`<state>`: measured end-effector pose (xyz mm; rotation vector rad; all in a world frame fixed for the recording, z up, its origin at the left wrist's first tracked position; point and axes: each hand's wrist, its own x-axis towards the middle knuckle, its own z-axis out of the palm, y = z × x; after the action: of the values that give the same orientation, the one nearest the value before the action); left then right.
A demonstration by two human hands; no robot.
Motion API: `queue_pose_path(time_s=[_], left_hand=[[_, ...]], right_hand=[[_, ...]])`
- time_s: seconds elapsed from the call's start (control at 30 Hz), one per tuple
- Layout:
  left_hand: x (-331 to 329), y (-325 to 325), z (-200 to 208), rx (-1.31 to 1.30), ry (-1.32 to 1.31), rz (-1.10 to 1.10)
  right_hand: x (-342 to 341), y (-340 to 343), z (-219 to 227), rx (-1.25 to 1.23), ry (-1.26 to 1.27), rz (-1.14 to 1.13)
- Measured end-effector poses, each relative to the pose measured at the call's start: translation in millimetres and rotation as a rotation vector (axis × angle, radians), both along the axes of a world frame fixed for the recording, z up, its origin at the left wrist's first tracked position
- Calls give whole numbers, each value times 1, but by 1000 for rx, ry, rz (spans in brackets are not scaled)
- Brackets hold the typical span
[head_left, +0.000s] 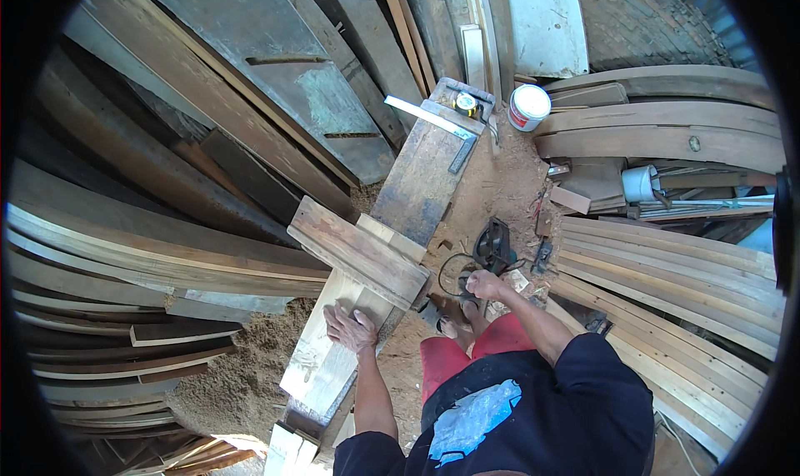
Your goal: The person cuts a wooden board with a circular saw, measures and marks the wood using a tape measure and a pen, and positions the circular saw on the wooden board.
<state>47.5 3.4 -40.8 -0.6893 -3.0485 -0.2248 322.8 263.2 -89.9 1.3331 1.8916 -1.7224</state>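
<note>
My left hand lies with its fingers spread on a pale wooden board along the narrow bench. Just beyond it, a short stack of brownish boards lies crosswise over the pale wood. My right hand is closed in front of my body, above my feet; what it holds, if anything, is hidden. Near that hand, on the sawdust-covered floor, stands a dark power tool that looks like a circular saw, with a cord beside it.
At the bench's far end are a try square and a yellow-and-black tape measure. A white lidded bucket stands right of them. Long planks are stacked on the right, more timber on the left. Sawdust is heaped beside the bench.
</note>
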Motion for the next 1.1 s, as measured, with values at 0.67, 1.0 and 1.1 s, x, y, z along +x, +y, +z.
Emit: queue_pose_path(time_s=[0.67, 1.0, 1.1], left_hand=[[1, 12, 1, -21, -6, -42], [2, 9, -7, -3, 63, -67], [0, 9, -6, 9, 55, -84]], right_hand=[[-2, -22, 8, 75, -119, -125], [14, -60, 13, 129, -137, -310], [14, -62, 9, 38, -161, -247]])
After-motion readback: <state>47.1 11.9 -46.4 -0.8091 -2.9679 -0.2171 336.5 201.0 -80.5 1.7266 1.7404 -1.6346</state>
